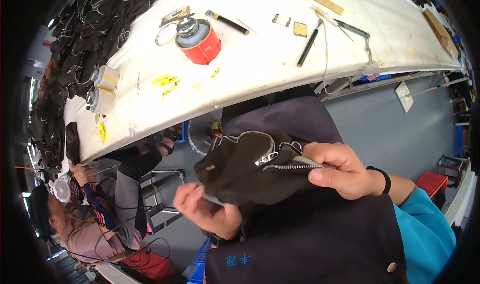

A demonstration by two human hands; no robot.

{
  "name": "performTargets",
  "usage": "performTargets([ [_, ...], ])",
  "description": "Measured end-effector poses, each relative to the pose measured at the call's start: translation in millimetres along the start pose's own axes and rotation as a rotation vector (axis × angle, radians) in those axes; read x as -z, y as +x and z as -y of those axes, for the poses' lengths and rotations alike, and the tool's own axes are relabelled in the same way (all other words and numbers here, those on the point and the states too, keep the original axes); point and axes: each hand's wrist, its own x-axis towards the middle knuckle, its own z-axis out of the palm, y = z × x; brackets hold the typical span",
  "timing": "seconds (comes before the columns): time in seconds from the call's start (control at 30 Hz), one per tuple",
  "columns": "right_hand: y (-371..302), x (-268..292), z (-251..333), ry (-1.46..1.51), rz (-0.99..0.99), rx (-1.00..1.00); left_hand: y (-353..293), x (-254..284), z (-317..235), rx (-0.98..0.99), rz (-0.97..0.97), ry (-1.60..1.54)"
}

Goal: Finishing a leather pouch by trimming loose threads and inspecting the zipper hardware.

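A dark brown fabric pouch (235, 174) with a silver metal zipper is held up in front of my lap. My right hand (340, 169) pinches the edge of its zipper opening between thumb and fingers. The zipper is partly open, and its silver slider (266, 158) lies near the middle of the top side. At the pouch's left end, my left hand (207, 211) has its fingers curled against the fabric. Part of that hand is hidden behind the pouch.
A white worktable (240, 66) carries a red tub (202, 49) with a metal-lidded container, a black-handled tool (310, 43) and yellow scraps. Dark zippered pieces (95, 29) are heaped at the far left. A seated co-worker (95, 224) works at the left. A bin (202, 131) stands below the table.
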Motion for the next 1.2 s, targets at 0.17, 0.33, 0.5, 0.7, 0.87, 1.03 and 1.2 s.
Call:
performTargets([
  [0.17, 12.1, -9.0, 0.7, 0.327, -0.090, -0.278, 12.7, 7.3, -28.6, -0.259, 0.296, -0.038],
  [0.33, 29.5, -20.1, -7.6, 0.036, 0.154, -0.078, 14.1, -35.9, -41.6, -0.136, 0.191, 0.090],
  [0.5, 32.9, -12.6, -15.6, -0.355, 0.175, 0.205, 26.3, -15.2, -20.2, 0.090, 0.212, -0.145],
  [0.7, 48.8, -15.0, -15.9, -0.656, -0.006, 0.239, 48.0, -19.8, -47.8, 0.646, -0.158, -0.798],
  [0.87, 64.4, -26.6, -14.2, -0.432, 0.077, 0.118, 53.7, -18.6, -61.2, 0.770, -0.176, -1.028],
  [1.03, 72.9, -21.6, -22.2, -0.585, -0.107, 0.249, 37.4, -15.2, -39.9, 0.597, -0.162, -0.956],
  [1.2, 68.7, -24.4, -23.7, -0.682, -0.123, 0.399, 24.1, 10.3, -4.6, -0.090, 0.020, -0.104],
])
